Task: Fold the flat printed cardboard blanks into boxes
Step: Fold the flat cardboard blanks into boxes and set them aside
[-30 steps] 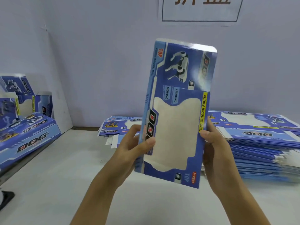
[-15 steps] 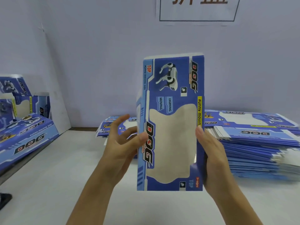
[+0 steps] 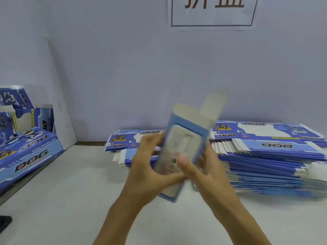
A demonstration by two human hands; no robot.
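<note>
Both hands — left (image 3: 146,167) and right (image 3: 205,172) — grip a blurred, tilted box (image 3: 184,147) over the table (image 3: 70,200), fingers clamped on its sides, flat blanks (image 3: 269,152) stacked behind.

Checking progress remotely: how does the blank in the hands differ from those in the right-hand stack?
The held blank is opened into a tube, tilted upright, end flap raised; the stacked blanks lie flat on the table. Both hands grip the held blank; nothing touches the stacked blanks. Both share the blue printing.
</note>
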